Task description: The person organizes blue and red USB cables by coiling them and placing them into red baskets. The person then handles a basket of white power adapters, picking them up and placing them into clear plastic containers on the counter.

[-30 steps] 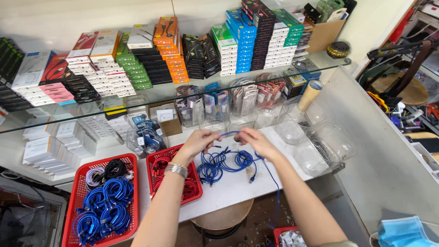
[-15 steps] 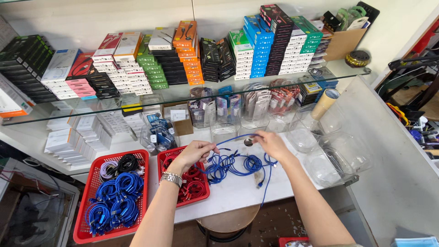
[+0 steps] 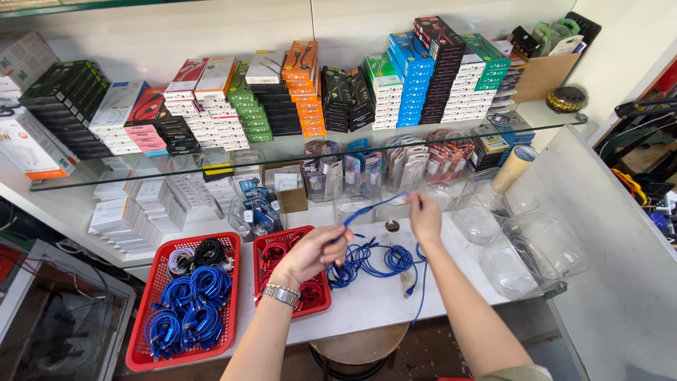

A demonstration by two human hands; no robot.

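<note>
A blue cable is stretched between my two hands above the white counter. My left hand, with a metal watch on its wrist, pinches the cable's lower end over the small red basket. My right hand holds the other end higher up, to the right. Under the hands lies a loose pile of blue cables, one strand hanging over the counter's front edge.
A larger red basket at the left holds coiled blue, black and white cables. Clear plastic tubs stand at the right. A glass shelf carries several stacks of coloured boxes. A round stool sits below the counter.
My hands have moved apart and pulled one blue cable up out of the pile, drawing it taut between them. The view has also shifted slightly.
</note>
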